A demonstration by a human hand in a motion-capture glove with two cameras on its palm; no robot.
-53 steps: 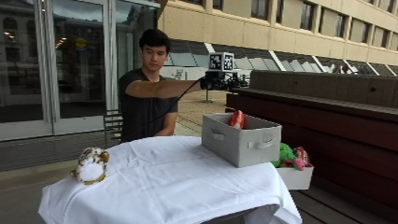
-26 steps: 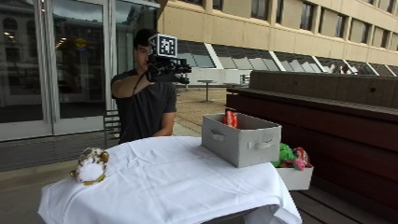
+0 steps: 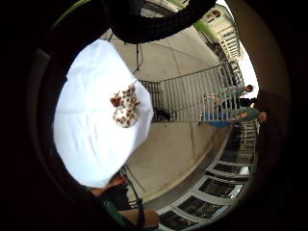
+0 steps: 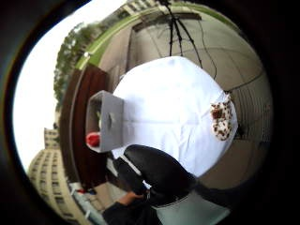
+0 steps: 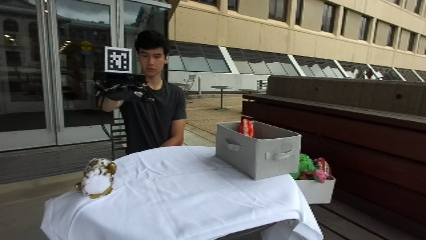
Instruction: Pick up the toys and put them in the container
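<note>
Your gloved hand [image 5: 123,92] is raised high above the tabletop [image 5: 186,195], fingers relaxed and holding nothing, probably so the palm can survey the scene. The spotted plush toy [image 5: 97,177] sits at the far corner from the grey container [image 5: 259,148], which already holds a red toy [image 5: 245,127].

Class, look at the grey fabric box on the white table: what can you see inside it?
A red toy sticks up above the rim of the grey box. The box's walls hide the rest of that toy and whatever else may lie lower down.
</note>
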